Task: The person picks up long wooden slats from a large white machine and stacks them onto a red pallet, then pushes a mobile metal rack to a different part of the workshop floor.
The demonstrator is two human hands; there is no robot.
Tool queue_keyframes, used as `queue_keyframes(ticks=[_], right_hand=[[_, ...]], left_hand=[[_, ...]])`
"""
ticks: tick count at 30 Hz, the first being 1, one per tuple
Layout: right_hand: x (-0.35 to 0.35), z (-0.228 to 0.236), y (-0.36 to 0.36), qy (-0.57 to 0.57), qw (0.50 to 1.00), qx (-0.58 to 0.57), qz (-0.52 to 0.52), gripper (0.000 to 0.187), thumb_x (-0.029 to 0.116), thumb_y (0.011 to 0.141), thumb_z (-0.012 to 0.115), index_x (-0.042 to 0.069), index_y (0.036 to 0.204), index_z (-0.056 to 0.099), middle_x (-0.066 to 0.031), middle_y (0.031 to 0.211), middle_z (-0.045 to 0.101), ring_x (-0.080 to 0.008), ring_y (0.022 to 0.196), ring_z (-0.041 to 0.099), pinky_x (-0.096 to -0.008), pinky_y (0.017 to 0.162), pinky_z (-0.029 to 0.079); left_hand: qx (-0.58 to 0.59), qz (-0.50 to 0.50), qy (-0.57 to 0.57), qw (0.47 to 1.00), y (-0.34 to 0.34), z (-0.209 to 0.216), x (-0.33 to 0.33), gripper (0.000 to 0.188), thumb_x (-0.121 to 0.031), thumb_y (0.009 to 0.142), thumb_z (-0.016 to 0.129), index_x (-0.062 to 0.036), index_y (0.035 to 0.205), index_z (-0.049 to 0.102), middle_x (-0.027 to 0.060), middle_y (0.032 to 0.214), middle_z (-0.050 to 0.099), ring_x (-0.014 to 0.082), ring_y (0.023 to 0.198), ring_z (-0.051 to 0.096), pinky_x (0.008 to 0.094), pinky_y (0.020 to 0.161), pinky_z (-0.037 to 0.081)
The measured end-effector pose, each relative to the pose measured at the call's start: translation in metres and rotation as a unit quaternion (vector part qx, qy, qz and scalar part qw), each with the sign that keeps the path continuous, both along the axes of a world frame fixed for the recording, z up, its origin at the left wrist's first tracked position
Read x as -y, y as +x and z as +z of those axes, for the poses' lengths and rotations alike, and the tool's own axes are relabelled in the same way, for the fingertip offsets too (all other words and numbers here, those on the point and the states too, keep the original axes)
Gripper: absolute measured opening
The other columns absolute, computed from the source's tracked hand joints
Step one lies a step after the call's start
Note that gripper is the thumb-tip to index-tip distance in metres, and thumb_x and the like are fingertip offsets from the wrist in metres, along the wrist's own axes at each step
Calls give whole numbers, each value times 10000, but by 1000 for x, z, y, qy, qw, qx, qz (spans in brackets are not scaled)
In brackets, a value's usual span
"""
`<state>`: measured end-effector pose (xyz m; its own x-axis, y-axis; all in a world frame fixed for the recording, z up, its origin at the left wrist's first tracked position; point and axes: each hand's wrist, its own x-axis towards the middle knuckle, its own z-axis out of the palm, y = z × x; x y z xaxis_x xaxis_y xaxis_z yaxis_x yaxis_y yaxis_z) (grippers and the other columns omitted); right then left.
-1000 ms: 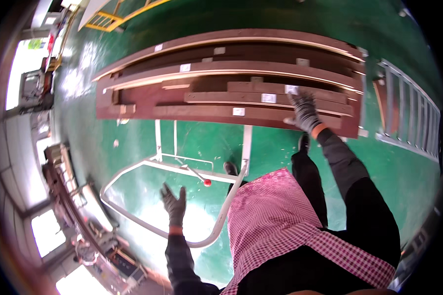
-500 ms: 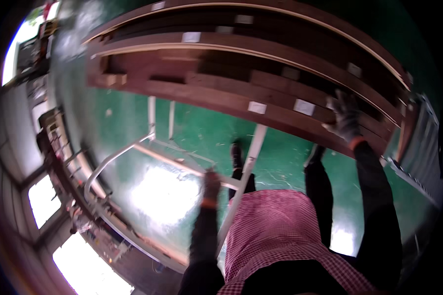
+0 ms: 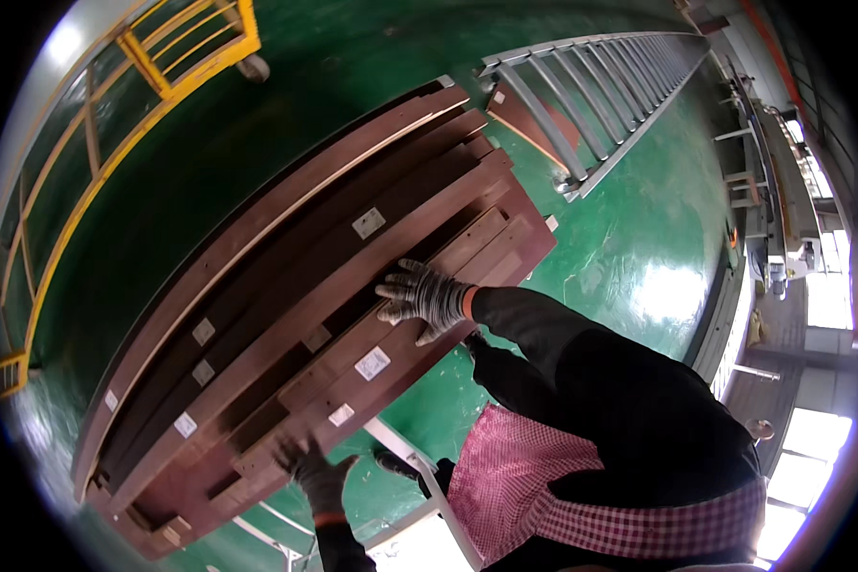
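Note:
A large stack of dark brown wooden boards (image 3: 286, 315) lies slantwise in front of me, several of them bearing white labels. My right hand (image 3: 424, 300), in a grey striped glove with an orange cuff, rests on the boards near the right end, fingers spread. Toward the near left edge, my left hand (image 3: 319, 481) is at the boards, thumb apart and fingertips somewhat blurred; it grips nothing that I can see. Below the stack, the pale metal leg (image 3: 415, 462) of a stand reaches toward my apron.
A silver ladder (image 3: 601, 105) lies on the green floor (image 3: 629, 219) beyond the stack's right end, with a brown panel (image 3: 534, 119) by it. At far left stands a yellow wheeled metal frame (image 3: 95, 200). Workbenches (image 3: 772, 181) line the right side.
My view has swung to the right, bringing the ladder and yellow frame into sight. My left hand has gone from beside the pale metal stand to the boards; the right remains on them, fingers spread.

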<state>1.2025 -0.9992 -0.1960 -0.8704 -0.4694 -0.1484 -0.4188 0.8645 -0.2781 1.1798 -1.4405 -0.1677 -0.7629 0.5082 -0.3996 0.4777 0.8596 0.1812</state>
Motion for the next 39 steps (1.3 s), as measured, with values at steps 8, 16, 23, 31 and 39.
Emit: queue_keyframes(ticks=[8, 16, 23, 31, 39], right_hand=[[-3, 10, -10, 2, 1000, 28, 10, 925, 699, 704, 668, 347, 1497, 345, -136, 1581, 280, -368, 1433, 290, -630, 1159, 104], [8, 14, -14, 56, 998, 21, 21, 942, 720, 681, 675, 355, 1487, 352, -121, 1574, 299, -359, 1413, 334, -638, 1149, 142], [22, 18, -5, 40, 998, -25, 29, 1039, 732, 651, 704, 359, 1522, 278, -150, 1571, 295, -375, 1410, 334, -668, 1128, 136], [51, 32, -9, 69, 997, 20, 11, 967, 600, 586, 810, 370, 1445, 432, -119, 1553, 325, -389, 1414, 303, -653, 1155, 132], [236, 87, -10, 314, 923, 56, -215, 802, 236, 763, 570, 180, 1523, 319, -221, 1604, 154, -387, 1499, 80, -590, 1187, 6]], left_hand=[[-168, -91, 103, 976, -26, -86, -27, 1071, -338, 532, 892, -253, 1430, 314, 245, 1553, 170, 459, 1416, 221, 698, 1105, 181], [-198, -96, 137, 966, -21, -114, -16, 978, -249, 610, 834, -285, 1421, 288, 259, 1530, 200, 481, 1287, 375, 715, 1065, 235], [-248, -92, 144, 954, -10, -122, -8, 831, -212, 693, 740, -256, 1400, 306, 277, 1487, 247, 484, 1188, 448, 742, 995, 288], [-147, -91, 136, 975, -9, -83, 4, 773, -268, 780, 716, -214, 1447, 329, 271, 1483, 318, 502, 1283, 378, 724, 1050, 207], [53, -40, 240, 969, -30, 3, 104, 785, -316, 819, 683, -278, 1508, 311, 156, 1586, 228, 401, 1437, 240, 675, 1125, 119]])
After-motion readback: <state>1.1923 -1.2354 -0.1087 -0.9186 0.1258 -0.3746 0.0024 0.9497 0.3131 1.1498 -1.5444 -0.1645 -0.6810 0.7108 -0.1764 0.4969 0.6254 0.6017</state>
